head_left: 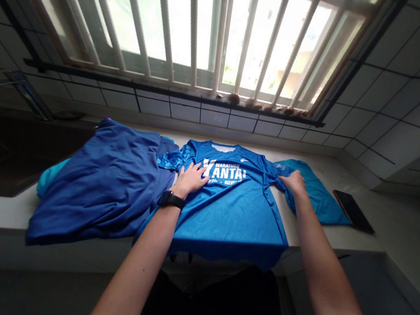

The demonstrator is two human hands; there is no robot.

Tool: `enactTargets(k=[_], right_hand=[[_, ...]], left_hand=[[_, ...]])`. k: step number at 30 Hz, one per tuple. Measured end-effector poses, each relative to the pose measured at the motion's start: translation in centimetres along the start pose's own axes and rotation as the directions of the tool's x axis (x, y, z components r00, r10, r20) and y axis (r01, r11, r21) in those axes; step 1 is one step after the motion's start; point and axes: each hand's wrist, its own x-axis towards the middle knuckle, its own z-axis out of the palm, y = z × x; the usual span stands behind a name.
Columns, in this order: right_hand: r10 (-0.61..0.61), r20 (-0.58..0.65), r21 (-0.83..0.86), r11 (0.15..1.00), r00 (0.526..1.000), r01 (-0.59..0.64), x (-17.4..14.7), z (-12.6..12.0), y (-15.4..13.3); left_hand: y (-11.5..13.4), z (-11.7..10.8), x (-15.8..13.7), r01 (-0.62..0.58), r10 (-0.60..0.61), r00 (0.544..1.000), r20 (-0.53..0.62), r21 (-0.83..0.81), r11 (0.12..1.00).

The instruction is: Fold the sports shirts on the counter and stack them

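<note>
A blue T-shirt (pixel 229 212) with white "MARATHON YANTAI" lettering lies spread face up, its collar toward the window and its hem hanging over the counter's front edge. My left hand (pixel 190 178), with a black watch on the wrist, rests flat on the chest beside the lettering, fingers spread. At the shirt's right sleeve, my right hand (pixel 293 181) has its fingers closed on the sleeve's end. Under and beyond that hand is a folded teal garment (pixel 319 196). Left of the shirt, a dark blue garment pile (pixel 109 180) touches the patterned left sleeve.
A dark phone-like slab (pixel 353 211) lies by the teal garment on the white counter (pixel 362 242). At the left are a dark sink (pixel 11 150) and a faucet (pixel 33 96). A barred window (pixel 219 33) has small brown objects (pixel 234 99) along its sill.
</note>
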Motion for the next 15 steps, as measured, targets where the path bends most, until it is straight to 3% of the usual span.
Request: enactTargets(k=[3, 6, 9, 10, 12, 14, 15], right_hand=[[-0.039, -0.048, 0.159, 0.986, 0.998, 0.046, 1.5, 0.8, -1.0], [-0.041, -0.234, 0.250, 0.963, 0.971, 0.101, 1.9, 1.3, -2.2], [-0.276, -0.444, 0.242, 0.879, 0.852, 0.411, 0.6, 1.8, -3.3], [-0.408, -0.445, 0.217, 0.815, 0.797, 0.538, -0.1, 2.1, -3.7], [-0.638, -0.294, 0.216, 0.681, 0.712, 0.699, -1.8, 2.9, -4.2], [-0.727, -0.101, 0.304, 0.627, 0.679, 0.717, -3.2, 3.7, -4.6], [-0.728, -0.063, 0.346, 0.625, 0.682, 0.700, -3.7, 4.0, -4.8]], left_hand=[[-0.1, 0.2, 0.2, -0.004, 0.004, 1.000, -0.007, 0.000, 1.000], [-0.1, 0.2, 0.2, 0.005, -0.005, 1.000, -0.012, -0.005, 1.000], [0.0, 0.1, 0.1, 0.009, -0.009, 1.000, -0.011, -0.011, 1.000], [0.1, 0.0, 0.1, 0.008, -0.008, 1.000, -0.007, -0.010, 1.000], [0.1, 0.0, 0.0, 0.008, -0.008, 1.000, 0.000, -0.003, 1.000], [0.1, 0.0, 0.0, 0.006, -0.006, 1.000, 0.002, 0.003, 1.000], [0.1, 0.0, 0.0, 0.006, -0.006, 1.000, 0.001, 0.004, 1.000]])
